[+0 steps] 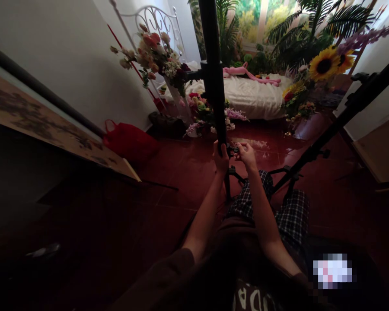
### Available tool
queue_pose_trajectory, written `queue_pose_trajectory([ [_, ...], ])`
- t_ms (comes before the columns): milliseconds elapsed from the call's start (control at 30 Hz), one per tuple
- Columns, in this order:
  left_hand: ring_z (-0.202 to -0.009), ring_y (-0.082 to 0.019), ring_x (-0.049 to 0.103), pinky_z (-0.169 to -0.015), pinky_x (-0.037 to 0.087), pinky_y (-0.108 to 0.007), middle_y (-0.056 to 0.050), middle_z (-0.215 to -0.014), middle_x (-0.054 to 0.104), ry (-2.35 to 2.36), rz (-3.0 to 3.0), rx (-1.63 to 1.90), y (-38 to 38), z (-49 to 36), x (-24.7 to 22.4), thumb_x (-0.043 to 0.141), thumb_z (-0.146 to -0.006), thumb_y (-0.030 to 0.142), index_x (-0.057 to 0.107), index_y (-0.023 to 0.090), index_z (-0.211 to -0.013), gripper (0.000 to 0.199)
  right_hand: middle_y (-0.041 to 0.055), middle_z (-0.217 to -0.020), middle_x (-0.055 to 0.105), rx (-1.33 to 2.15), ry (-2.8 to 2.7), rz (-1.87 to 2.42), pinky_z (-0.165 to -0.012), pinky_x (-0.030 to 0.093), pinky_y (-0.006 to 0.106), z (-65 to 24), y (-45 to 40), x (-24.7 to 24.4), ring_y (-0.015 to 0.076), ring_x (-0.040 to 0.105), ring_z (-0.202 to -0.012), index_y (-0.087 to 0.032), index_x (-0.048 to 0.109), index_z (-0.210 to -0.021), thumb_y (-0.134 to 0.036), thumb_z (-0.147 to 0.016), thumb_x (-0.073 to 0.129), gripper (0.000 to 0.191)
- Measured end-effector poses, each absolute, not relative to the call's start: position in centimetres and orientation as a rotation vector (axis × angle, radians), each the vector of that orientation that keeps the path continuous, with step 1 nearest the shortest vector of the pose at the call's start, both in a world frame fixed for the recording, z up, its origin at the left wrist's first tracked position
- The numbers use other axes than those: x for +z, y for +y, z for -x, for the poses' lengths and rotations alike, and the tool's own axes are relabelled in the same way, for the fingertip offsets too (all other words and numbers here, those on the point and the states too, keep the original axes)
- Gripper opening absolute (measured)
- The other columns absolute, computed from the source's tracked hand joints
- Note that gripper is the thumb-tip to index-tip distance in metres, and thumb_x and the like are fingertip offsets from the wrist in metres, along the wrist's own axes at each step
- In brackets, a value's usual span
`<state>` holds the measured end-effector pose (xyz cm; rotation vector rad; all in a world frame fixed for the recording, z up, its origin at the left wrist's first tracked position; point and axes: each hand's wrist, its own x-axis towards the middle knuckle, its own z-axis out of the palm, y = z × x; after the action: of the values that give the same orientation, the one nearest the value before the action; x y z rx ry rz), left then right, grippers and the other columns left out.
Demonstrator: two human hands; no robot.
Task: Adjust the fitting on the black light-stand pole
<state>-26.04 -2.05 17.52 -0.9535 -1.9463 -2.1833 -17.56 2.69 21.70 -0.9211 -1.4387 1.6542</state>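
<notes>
Black pole (215, 93) inside left grip (221, 158); side knob (234, 150) in right grip (246, 154).

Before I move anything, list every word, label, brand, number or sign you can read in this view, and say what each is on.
"DA": large white letters on the dark brown shirt; neighbouring strokes are cut off or unclear.
Pixelated pale patch at lower right: unreadable.
Long beige panel with dark painted marks: no readable writing.
Upright black round pole in the left hand: no lettering distinguishable.
</notes>
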Motion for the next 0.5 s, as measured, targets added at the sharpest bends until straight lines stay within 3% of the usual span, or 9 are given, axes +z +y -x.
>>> queue_pose_trajectory([
  [267,-0.072,-0.016,0.059,-0.068,0.046,-0.027,-0.004,-0.077,0.06,-1.937,0.947,-2.169,-2.2,26.0,17.8,0.035,-0.088,0.075,0.056,0.02,-0.102,0.06,-0.0031,-0.069,0.064,1.406,-1.798,0.697,-0.057,0.047,0.019,14.6,2.5,20.6,0.0114,0.062,-0.065,-0.02,0.062,-0.11,-0.061,-0.081,0.065,0.051],
  [500,-0.069,-0.015,0.055,-0.067,0.045,-0.028,-0.002,-0.075,0.058,-1.919,0.965,-2.14,-2.0,26.2,17.6,0.033,-0.091,0.072,0.054,0.019,-0.103,0.058,0.0008,-0.065,0.064,0.979,-1.898,1.049,-0.062,0.04,0.024,15.5,1.6,21.3,0.0155,0.061,-0.064,-0.021,0.067,-0.082,-0.07,-0.09,0.046,0.054],
])
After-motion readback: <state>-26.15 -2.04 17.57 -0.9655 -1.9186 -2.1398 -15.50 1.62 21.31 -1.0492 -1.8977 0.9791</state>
